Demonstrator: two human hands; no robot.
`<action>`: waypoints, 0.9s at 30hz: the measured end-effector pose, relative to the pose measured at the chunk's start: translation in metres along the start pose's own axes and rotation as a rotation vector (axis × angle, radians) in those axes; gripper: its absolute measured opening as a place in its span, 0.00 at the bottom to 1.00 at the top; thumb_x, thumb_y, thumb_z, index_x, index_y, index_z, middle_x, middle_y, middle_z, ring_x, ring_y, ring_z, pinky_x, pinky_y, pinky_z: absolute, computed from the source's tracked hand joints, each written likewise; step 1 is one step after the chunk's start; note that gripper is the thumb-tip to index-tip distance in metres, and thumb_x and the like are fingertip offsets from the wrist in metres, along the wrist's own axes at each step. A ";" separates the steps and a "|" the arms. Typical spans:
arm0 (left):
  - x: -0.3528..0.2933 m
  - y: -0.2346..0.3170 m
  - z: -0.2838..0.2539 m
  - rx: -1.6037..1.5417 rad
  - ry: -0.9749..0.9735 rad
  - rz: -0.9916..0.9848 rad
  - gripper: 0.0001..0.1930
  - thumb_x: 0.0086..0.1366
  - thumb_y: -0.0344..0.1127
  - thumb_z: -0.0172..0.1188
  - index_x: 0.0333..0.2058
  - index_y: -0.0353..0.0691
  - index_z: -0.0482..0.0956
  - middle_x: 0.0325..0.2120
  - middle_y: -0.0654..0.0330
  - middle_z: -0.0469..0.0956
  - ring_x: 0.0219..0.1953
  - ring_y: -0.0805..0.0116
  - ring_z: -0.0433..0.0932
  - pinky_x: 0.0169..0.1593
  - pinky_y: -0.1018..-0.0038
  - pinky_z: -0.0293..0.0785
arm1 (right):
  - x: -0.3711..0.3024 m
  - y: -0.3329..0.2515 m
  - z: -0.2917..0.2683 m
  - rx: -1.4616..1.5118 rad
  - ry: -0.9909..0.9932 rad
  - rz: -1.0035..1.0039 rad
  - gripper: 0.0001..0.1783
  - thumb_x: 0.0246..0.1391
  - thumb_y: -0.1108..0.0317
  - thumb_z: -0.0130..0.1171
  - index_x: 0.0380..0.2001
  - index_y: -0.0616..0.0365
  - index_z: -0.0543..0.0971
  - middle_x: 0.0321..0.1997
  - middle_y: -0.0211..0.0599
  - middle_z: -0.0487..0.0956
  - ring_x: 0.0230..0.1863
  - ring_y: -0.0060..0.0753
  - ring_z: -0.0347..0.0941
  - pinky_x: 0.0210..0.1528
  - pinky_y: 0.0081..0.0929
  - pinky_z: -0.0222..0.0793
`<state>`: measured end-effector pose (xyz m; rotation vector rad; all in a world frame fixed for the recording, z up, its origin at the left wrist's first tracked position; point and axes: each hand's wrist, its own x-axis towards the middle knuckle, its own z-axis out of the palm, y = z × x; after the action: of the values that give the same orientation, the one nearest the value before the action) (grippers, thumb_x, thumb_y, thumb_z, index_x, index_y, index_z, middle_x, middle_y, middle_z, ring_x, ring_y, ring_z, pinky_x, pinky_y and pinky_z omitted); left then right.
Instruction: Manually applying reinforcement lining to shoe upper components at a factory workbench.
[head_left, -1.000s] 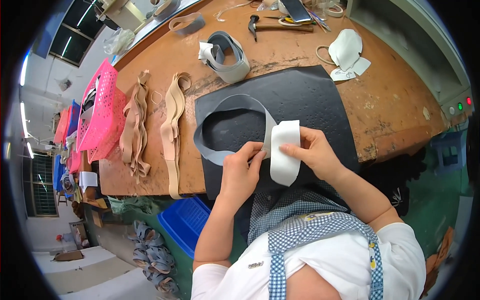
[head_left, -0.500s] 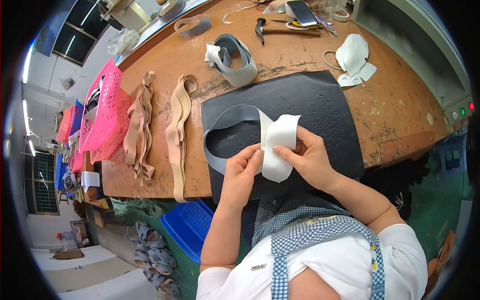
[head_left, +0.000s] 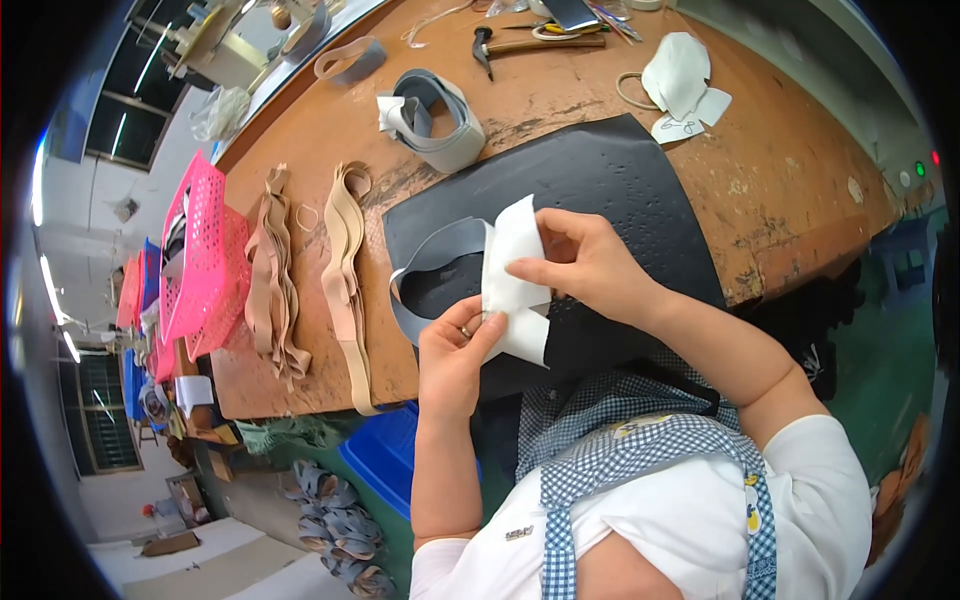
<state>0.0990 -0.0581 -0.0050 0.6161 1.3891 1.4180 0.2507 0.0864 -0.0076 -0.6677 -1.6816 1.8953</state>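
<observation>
A white, cloth-like piece (head_left: 512, 258) is held over a black mat (head_left: 630, 180). At its lower left edge, where a looped grey band (head_left: 458, 238) meets it, my left hand (head_left: 455, 352) pinches with thumb and forefinger. My right hand (head_left: 598, 262) grips the white piece by its right side, thumb in front and fingers partly hidden behind. Below the pinch, a flap of the white piece sticks out to the lower right. The grey loop extends left from the white piece, above the mat.
Beyond the mat stands a rolled grey band (head_left: 455, 140). Beige strips (head_left: 345, 260) lie to the left, near a pink basket (head_left: 195, 260). A hammer (head_left: 550, 43) and white cut pieces (head_left: 675, 78) lie at the back. A blue basket (head_left: 385, 455) sits below the table edge.
The white piece has turned and now bends at its lower part, with a flap spreading lower right. My right hand has moved up and left slightly. The whole view has shifted.
</observation>
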 end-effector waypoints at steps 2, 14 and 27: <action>0.001 -0.001 -0.003 0.008 -0.008 -0.001 0.16 0.66 0.25 0.61 0.51 0.24 0.76 0.40 0.54 0.83 0.39 0.74 0.81 0.46 0.79 0.76 | 0.006 0.008 0.000 0.003 -0.002 -0.058 0.15 0.57 0.68 0.66 0.44 0.64 0.77 0.37 0.32 0.82 0.37 0.19 0.78 0.36 0.20 0.75; -0.002 0.002 -0.005 0.002 0.010 0.009 0.17 0.66 0.24 0.61 0.52 0.24 0.75 0.41 0.53 0.83 0.41 0.73 0.81 0.47 0.77 0.76 | 0.010 0.014 0.008 -0.147 0.087 -0.176 0.11 0.52 0.70 0.67 0.37 0.64 0.79 0.31 0.36 0.82 0.32 0.23 0.78 0.38 0.25 0.75; -0.004 0.003 0.007 0.089 0.019 0.029 0.14 0.66 0.27 0.62 0.49 0.29 0.78 0.36 0.59 0.83 0.35 0.77 0.81 0.39 0.81 0.76 | 0.020 0.019 0.013 -0.104 0.022 -0.079 0.17 0.53 0.70 0.68 0.44 0.62 0.78 0.41 0.34 0.81 0.41 0.20 0.76 0.42 0.22 0.73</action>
<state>0.1058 -0.0582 0.0001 0.6842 1.4696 1.3933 0.2261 0.0879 -0.0254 -0.6506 -1.7753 1.7501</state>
